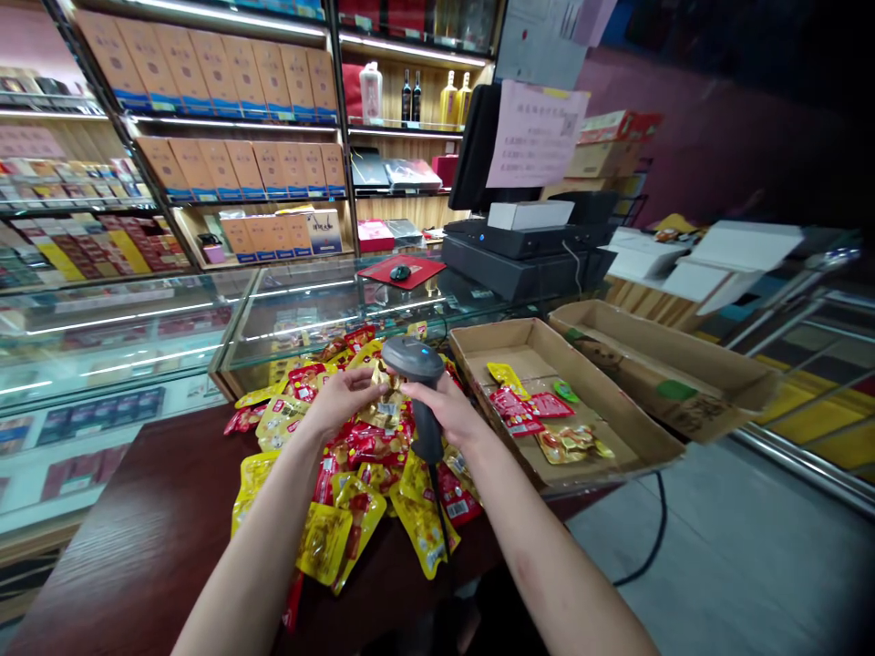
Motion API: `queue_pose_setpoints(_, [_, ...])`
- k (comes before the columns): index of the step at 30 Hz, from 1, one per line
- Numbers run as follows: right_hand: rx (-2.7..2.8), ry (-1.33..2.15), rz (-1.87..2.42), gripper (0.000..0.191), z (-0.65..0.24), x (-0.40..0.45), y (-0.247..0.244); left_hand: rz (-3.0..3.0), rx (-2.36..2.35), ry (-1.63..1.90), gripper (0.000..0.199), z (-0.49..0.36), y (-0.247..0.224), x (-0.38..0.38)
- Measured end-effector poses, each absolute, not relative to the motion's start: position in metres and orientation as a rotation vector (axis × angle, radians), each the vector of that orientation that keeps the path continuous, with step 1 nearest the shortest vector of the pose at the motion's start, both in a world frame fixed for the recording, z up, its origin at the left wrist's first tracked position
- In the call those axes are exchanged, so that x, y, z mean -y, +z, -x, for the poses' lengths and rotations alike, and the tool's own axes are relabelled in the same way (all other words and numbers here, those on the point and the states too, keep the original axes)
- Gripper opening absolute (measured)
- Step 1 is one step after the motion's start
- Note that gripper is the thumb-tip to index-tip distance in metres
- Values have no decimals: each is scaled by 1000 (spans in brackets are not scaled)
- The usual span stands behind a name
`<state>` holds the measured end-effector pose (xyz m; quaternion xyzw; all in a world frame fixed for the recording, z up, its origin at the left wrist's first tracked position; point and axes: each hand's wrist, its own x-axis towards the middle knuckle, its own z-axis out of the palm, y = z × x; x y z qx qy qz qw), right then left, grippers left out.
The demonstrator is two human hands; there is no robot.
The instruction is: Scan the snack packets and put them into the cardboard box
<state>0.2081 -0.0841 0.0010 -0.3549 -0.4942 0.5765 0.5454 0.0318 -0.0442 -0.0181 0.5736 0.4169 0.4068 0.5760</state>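
My left hand (345, 401) pinches a shiny gold snack packet (384, 407) over a heaped pile of small snack packets (362, 446). Those packets are mostly red and yellow, with some gold ones. Just to the right, my right hand (451, 410) is closed around a dark barcode scanner (427, 433), its thumb across the upper handle. A small blue light shows on the scanner's head, which is above the gold packet. From the handle's bottom a black cord runs down over the pile. The fingers behind the handle are hidden.
An open cardboard tray (540, 342) with several packets stands right of the pile, beside another cardboard box (684, 364). Behind are a glass counter (307, 305), a red mat with a mouse (400, 272), a cash register (526, 255) and shelves of boxes. A dark wooden tabletop (150, 510) is at left.
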Motion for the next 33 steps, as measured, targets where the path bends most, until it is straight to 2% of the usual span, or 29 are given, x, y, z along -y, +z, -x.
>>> queue_pose_setpoints(7, [1033,1268,1000,25,-208,110,5,-1299,-1020,1138,50,-31,-22,40])
queue_pose_setpoints(15, [996,1642,1001,30,-196,173,8,-1241,-1084,1199,48,-31,-18,43])
queue_pose_setpoints(24, [1134,1526,1178,27,-182,191,-7,-1276,-1071,1207,50,-28,-25,39])
queue_pose_setpoints(33, [1193,1512,1176,30,-177,194,-15,-1293,-1074,1196,49,-22,-29,38])
